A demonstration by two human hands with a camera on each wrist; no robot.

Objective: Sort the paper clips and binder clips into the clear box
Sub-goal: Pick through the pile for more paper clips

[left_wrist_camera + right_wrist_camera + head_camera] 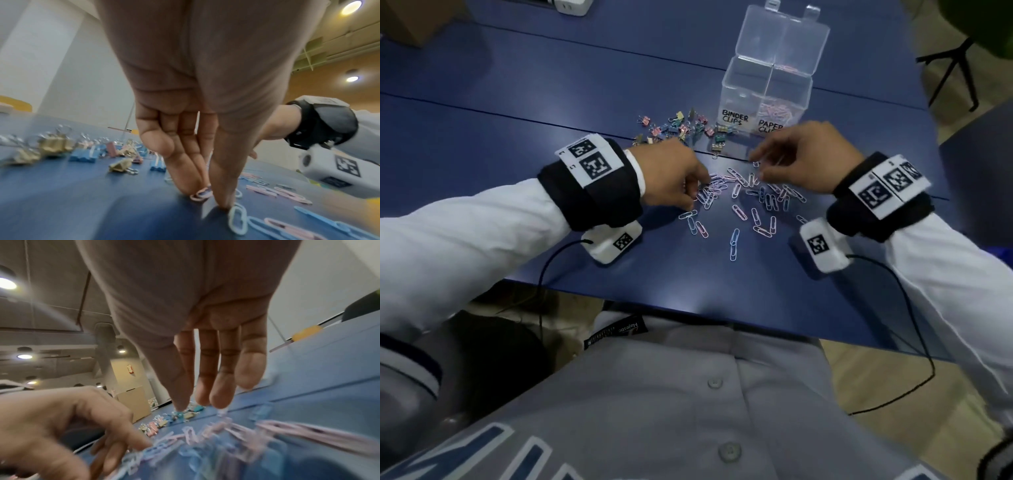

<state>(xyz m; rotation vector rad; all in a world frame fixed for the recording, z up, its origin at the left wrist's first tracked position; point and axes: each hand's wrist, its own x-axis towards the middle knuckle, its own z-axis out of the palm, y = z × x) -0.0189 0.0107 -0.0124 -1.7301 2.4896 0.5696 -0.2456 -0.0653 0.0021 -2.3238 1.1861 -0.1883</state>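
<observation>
While both hands work over the blue table [551,113], the left hand [671,173] pinches a few pink paper clips [202,194] between thumb and fingertips against the surface. The right hand [803,156] hovers with relaxed, nearly straight fingers [222,386]; it seems to hold nothing, though blur hides detail. Loose paper clips [753,205] lie between the hands, binder clips [678,126] just beyond the left hand, and the clear box [768,82] beyond the right.

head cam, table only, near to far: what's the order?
Loose paper clips → binder clips → clear box with its lid open. Left hand and right hand sit over the paper clips, so they are left out.
</observation>
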